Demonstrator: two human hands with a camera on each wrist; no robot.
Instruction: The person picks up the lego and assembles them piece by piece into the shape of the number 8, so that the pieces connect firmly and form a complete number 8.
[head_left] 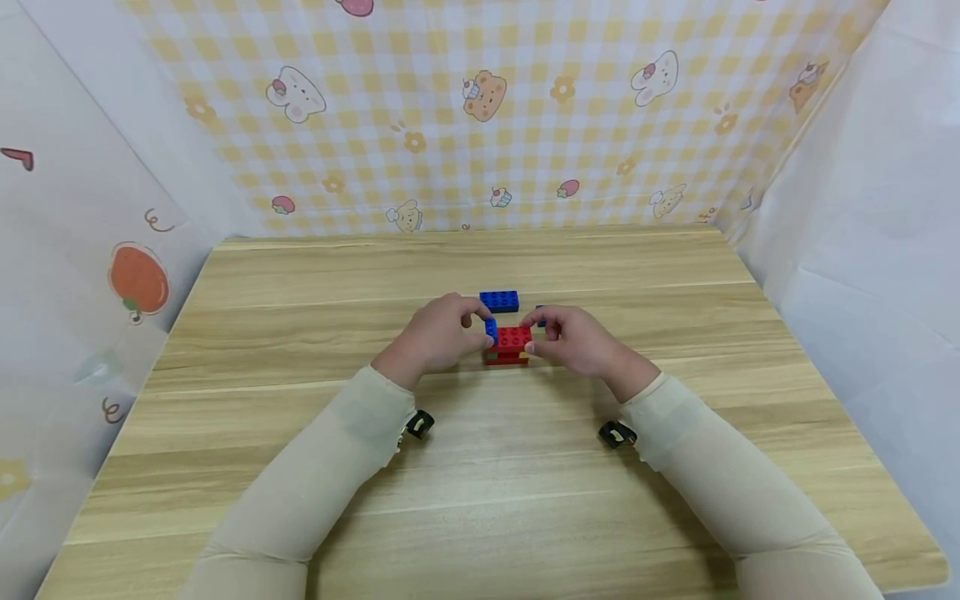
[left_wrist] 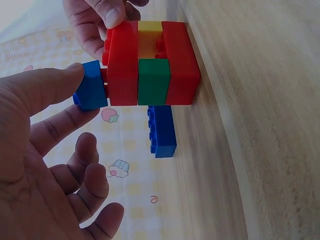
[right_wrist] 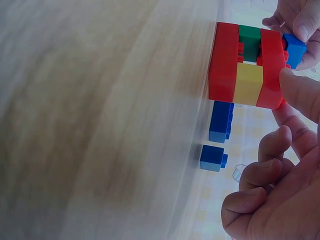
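Observation:
In the middle of the table stands a small stack: a lower red brick [left_wrist: 181, 65], a green brick [left_wrist: 154, 82] and a yellow brick [right_wrist: 248, 82] side by side, and an upper red brick [head_left: 514, 337] across them. My left hand [head_left: 442, 335] pinches a small blue brick [left_wrist: 92, 86] between thumb and index finger at the left end of the upper red brick. Red studs show in a narrow gap beneath that blue brick, which looks slightly tilted. With thumb and index finger, my right hand [head_left: 576, 340] holds the right end of the upper red brick.
Behind the stack lies a long blue brick [head_left: 498, 301]. Another small blue brick [right_wrist: 212, 158] lies to its right, partly covered by the right hand in the head view. The wooden table [head_left: 480, 500] meets a yellow checked cloth [head_left: 525, 150] at its back edge.

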